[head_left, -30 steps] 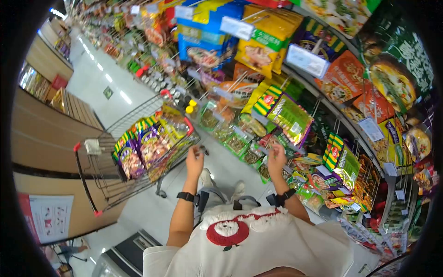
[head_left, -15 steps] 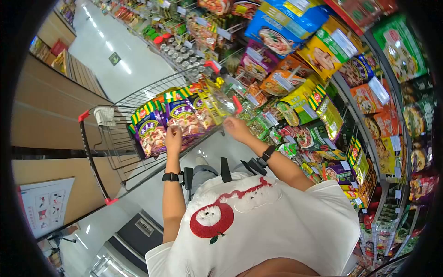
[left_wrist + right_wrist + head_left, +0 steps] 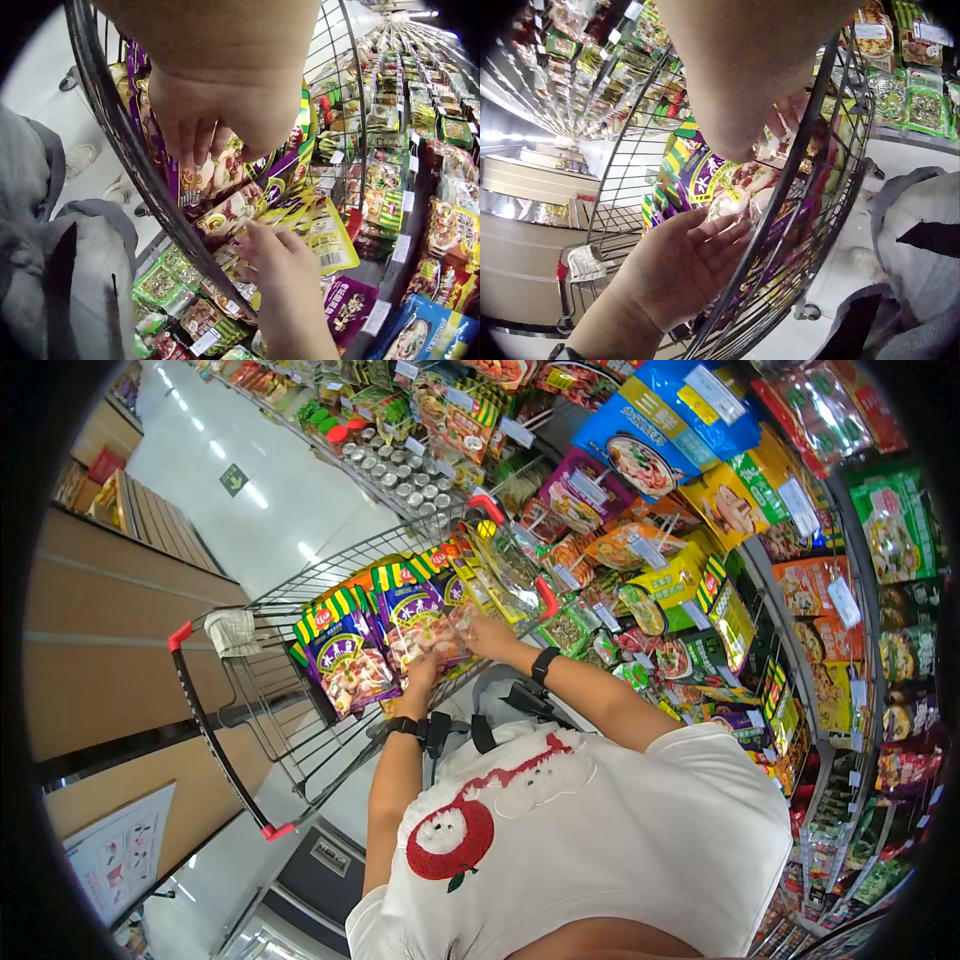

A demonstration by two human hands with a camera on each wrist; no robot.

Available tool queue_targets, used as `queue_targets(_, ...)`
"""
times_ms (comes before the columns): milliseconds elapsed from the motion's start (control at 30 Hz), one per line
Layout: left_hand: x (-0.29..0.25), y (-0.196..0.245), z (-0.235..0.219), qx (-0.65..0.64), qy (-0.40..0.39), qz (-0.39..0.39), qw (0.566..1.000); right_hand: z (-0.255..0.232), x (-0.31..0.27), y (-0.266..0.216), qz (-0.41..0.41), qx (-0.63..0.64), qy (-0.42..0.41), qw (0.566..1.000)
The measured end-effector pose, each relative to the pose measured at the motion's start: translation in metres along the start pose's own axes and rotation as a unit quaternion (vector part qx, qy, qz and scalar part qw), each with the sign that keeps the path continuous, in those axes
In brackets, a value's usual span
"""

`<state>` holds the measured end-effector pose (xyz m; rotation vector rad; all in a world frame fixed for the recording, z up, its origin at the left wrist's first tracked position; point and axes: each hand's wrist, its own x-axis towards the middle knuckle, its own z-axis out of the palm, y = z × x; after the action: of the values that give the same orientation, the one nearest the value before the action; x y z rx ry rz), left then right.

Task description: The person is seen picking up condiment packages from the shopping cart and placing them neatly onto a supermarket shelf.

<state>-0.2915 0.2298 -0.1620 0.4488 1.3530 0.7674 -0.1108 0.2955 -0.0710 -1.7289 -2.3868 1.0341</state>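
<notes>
Several purple food packets (image 3: 347, 665) with green-and-yellow striped tops stand side by side in a wire shopping cart (image 3: 300, 600). My left hand (image 3: 424, 672) is over the cart's near rim, at the lower part of a middle packet (image 3: 415, 617). In the right wrist view this left hand (image 3: 675, 262) shows its palm, fingers mostly extended against the packet front. My right hand (image 3: 490, 637) is farther along the same rim, beside yellow packets (image 3: 487, 595). In the left wrist view the right hand (image 3: 281, 262) has loosely bent fingers right at a packet's edge.
Shelves of hanging food packets (image 3: 655, 585) line the right side, close to the cart. Jars (image 3: 405, 470) stand beyond the cart's far end. The aisle floor (image 3: 270, 470) runs ahead at the left. A white cloth (image 3: 232, 633) hangs near the cart's handle (image 3: 215, 730).
Both hands have moved from in front of the body to the cart's packets. My right hand came left from the shelf side. The view has turned toward the cart.
</notes>
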Motion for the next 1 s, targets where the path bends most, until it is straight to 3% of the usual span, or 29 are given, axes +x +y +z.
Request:
queue_targets(133, 0.035, -0.001, 0.017, -0.039, -0.030, 0.007, 0.999, 0.021, 0.027, 0.026, -0.041, -0.002, 0.014, 0.999)
queue_targets(200, 0.061, -0.016, 0.026, -0.043, -0.041, -0.010, 0.998, 0.023, 0.034, 0.041, -0.068, 0.001, -0.044, 0.997)
queue_targets(267, 0.093, -0.026, 0.033, -0.019, -0.053, -0.013, 0.998, -0.004, 0.031, 0.034, -0.020, 0.068, -0.103, 0.992)
queue_targets(333, 0.111, -0.019, 0.044, 0.086, 0.030, 0.008, 0.996, -0.018, 0.027, 0.042, 0.025, 0.150, -0.131, 0.980)
queue_targets(400, 0.115, -0.026, 0.050, 0.193, 0.111, 0.017, 0.975, 0.009, 0.029, 0.070, 0.032, 0.248, -0.125, 0.960)
queue_targets(467, 0.106, -0.018, 0.049, 0.216, 0.140, 0.015, 0.966, 0.021, 0.037, 0.079, 0.032, 0.282, -0.133, 0.950)
queue_targets(533, 0.087, -0.009, 0.056, 0.157, 0.167, 0.051, 0.972, 0.007, 0.039, 0.066, 0.052, 0.298, -0.192, 0.934)
queue_targets(600, 0.104, -0.022, 0.050, 0.203, 0.117, 0.057, 0.971, 0.012, 0.051, 0.063, 0.048, 0.342, -0.268, 0.899)
queue_targets(667, 0.114, -0.034, 0.052, 0.221, 0.111, 0.066, 0.967, 0.010, 0.050, 0.059, 0.060, 0.386, -0.234, 0.890)
queue_targets(700, 0.104, -0.020, 0.055, 0.273, 0.102, 0.034, 0.956, 0.006, 0.047, 0.054, 0.078, 0.431, -0.205, 0.875)
queue_targets(833, 0.110, -0.018, 0.054, 0.233, 0.013, 0.140, 0.962, 0.008, 0.055, 0.048, 0.093, 0.517, -0.193, 0.829)
queue_targets(900, 0.092, -0.003, 0.060, 0.063, -0.031, 0.117, 0.991, 0.013, 0.055, 0.044, 0.082, 0.528, -0.161, 0.830)
queue_targets(1000, 0.046, 0.059, 0.065, -0.051, -0.098, 0.102, 0.989, 0.022, 0.062, 0.049, 0.139, 0.551, -0.191, 0.800)
